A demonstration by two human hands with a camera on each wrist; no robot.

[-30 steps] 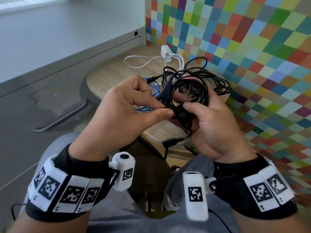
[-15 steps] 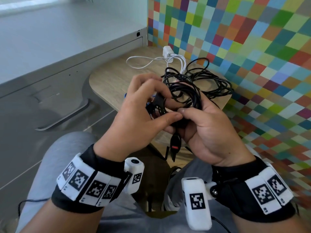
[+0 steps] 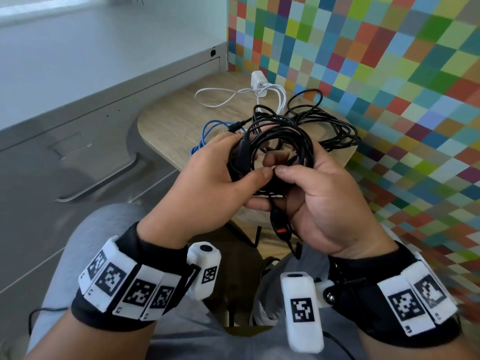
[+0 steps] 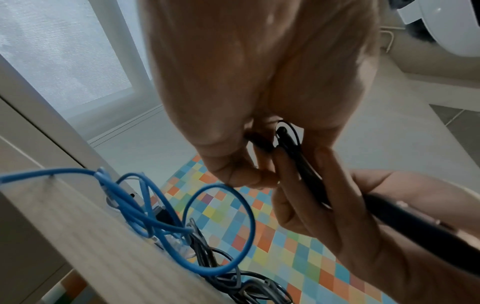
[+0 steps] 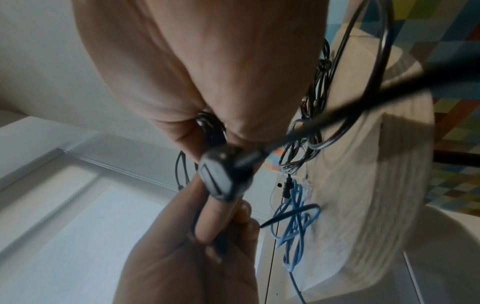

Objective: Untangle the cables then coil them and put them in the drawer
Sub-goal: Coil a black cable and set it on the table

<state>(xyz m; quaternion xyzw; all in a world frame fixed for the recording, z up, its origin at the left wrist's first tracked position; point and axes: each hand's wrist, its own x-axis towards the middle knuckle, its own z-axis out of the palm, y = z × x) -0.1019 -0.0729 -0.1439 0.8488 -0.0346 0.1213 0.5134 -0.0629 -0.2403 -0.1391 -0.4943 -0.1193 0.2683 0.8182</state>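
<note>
Both hands hold a black cable coil (image 3: 281, 141) up over my lap, in front of the table. My left hand (image 3: 233, 175) grips its left side, where a thick black connector lies along the fingers. My right hand (image 3: 309, 185) cups its right side. The two thumb tips meet at the coil's near edge. A black plug with a red mark (image 3: 280, 228) hangs below the hands. In the left wrist view my left hand (image 4: 259, 148) pinches the black cable (image 4: 296, 160). The right wrist view shows the plug (image 5: 221, 176) close to my right hand (image 5: 228, 92).
On the round wooden table (image 3: 176, 120) lie a blue cable (image 3: 205, 136), a white charger (image 3: 258, 80) with its white cable (image 3: 228, 98), and more loose black cable (image 3: 335, 126). A grey drawer front with a handle (image 3: 104, 178) stands at the left. A chequered wall is at the right.
The left hand has moved from pinching the cable at the coil's lower left up onto the coil's left side. The coil now faces me more, and the plug dropped to hang below.
</note>
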